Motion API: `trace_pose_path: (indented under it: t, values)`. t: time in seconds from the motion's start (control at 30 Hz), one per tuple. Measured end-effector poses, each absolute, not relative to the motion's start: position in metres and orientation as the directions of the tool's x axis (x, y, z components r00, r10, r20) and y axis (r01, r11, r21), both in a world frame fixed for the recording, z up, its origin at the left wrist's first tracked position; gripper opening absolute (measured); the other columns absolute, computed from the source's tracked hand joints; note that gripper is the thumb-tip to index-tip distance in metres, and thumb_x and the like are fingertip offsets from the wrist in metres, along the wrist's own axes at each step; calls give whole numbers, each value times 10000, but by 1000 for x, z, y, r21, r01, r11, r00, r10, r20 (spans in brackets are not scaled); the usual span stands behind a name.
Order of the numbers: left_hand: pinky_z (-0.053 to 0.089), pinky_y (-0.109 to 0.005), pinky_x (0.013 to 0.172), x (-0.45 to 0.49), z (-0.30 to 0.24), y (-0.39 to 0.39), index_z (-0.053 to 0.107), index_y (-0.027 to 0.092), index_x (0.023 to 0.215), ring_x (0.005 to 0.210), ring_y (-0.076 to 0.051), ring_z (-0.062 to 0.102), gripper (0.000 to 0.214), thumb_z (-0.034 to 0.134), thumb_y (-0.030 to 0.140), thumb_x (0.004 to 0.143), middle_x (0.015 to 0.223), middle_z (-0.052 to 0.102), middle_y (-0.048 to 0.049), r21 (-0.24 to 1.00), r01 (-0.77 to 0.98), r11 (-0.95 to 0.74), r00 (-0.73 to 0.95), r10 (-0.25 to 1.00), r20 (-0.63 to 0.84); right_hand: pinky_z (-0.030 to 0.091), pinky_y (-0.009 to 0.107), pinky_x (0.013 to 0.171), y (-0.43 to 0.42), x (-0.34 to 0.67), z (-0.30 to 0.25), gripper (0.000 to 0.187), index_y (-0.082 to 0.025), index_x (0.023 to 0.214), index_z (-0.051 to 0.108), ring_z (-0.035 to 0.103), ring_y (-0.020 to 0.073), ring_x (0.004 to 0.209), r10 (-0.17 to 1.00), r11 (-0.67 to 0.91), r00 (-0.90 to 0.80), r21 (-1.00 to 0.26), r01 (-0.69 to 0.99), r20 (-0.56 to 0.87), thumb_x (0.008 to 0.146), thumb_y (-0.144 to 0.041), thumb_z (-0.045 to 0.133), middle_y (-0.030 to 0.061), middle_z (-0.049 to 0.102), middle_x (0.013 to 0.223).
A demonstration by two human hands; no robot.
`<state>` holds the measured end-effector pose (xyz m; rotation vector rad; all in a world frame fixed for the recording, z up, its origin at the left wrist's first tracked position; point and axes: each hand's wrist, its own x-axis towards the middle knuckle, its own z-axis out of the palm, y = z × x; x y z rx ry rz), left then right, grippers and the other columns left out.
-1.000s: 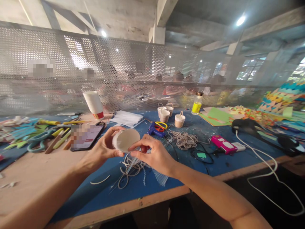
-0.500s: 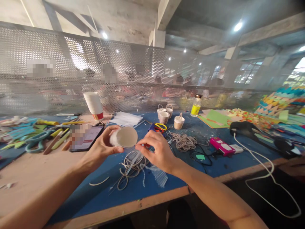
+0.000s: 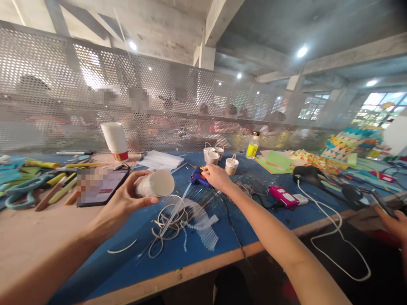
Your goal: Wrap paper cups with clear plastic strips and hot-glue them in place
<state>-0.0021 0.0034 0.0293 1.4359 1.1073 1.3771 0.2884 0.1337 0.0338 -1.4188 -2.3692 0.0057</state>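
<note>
My left hand (image 3: 129, 195) holds a white paper cup (image 3: 161, 183) tipped on its side, its open mouth turned right. My right hand (image 3: 218, 177) reaches across the table with curled fingers, against a blue glue gun (image 3: 197, 178). A bit of yellow shows at the fingertips; what they grip is hidden. Below the hands lie a loose coil of cord (image 3: 165, 222), a clear glue stick (image 3: 173, 216) and a ribbed clear plastic strip (image 3: 208, 237). Small cups with looped handles (image 3: 212, 158) stand beyond my right hand, another such cup (image 3: 231, 166) to their right.
A stack of paper cups (image 3: 114, 137), a phone (image 3: 103, 188) and teal scissors (image 3: 22, 190) are left. Rightward are a yellow-labelled bottle (image 3: 252, 146), green paper (image 3: 276, 163), a pink device (image 3: 282, 197) and a white cable (image 3: 333, 220). Another person's hand (image 3: 392, 222) holds a phone at the right edge.
My right hand has left the cup's rim and moved forward and right to the glue gun. The left hand keeps the cup. The view has turned right, bringing another person's hand into sight.
</note>
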Motion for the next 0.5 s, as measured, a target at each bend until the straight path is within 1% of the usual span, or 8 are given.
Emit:
trace_pose_path:
  t: [0.07, 0.13, 0.23, 0.3, 0.4, 0.47, 0.5]
  values:
    - [493, -251, 730, -2, 29, 0, 526, 310, 1251, 886, -193, 618, 684, 892, 299, 674, 1049, 658, -2, 966, 68, -248, 8, 969, 248, 472, 329, 930, 135, 284, 29, 280, -167, 1174, 623, 646, 238, 1130, 857, 487, -435, -158, 859, 277, 983, -344, 521, 126, 697, 1218]
    - [493, -256, 734, -1, 29, -1, 523, 301, 1239, 893, -198, 617, 658, 882, 291, 687, 1046, 645, -8, 966, 62, -253, 13, 967, 253, 473, 346, 945, 136, 280, 26, 326, -155, 1210, 599, 634, 264, 1161, 860, 486, -448, -122, 865, 246, 945, -344, 574, 148, 681, 1253]
    - [496, -248, 721, 0, 28, -1, 523, 301, 1202, 880, -193, 615, 670, 902, 270, 651, 1057, 645, -19, 959, -4, -283, 33, 959, 283, 470, 380, 972, 136, 273, 20, 384, -122, 1257, 564, 630, 308, 1182, 863, 479, -452, -81, 874, 226, 905, -271, 607, 194, 672, 1256]
    - [500, -240, 716, -1, 26, 0, 528, 313, 1195, 873, -190, 618, 706, 925, 266, 612, 1057, 646, -16, 951, -32, -306, 41, 951, 307, 475, 394, 973, 134, 269, 15, 405, -110, 1284, 545, 641, 323, 1168, 861, 479, -454, -68, 875, 229, 900, -226, 598, 211, 672, 1240]
    - [511, -260, 779, -4, 26, 0, 556, 306, 1244, 986, -235, 623, 780, 948, 279, 570, 1159, 641, -43, 935, 41, -353, 22, 936, 352, 500, 389, 936, 130, 270, 11, 418, -104, 1333, 512, 657, 318, 1142, 856, 478, -444, -78, 875, 266, 924, -188, 538, 225, 632, 1290]
    - [514, -293, 821, -7, 26, -1, 583, 275, 1262, 1077, -292, 607, 804, 956, 302, 551, 1241, 628, -71, 921, 117, -371, -1, 928, 373, 519, 383, 905, 127, 274, 13, 438, -101, 1368, 487, 674, 307, 1109, 850, 477, -428, -104, 872, 307, 941, -199, 506, 224, 602, 1327]
    - [514, -308, 829, -8, 27, -1, 596, 259, 1258, 1095, -314, 602, 804, 959, 314, 543, 1251, 629, -80, 914, 145, -378, -15, 923, 384, 524, 385, 900, 127, 278, 15, 454, -99, 1387, 474, 680, 302, 1095, 847, 478, -419, -120, 870, 328, 950, -220, 500, 221, 594, 1336]
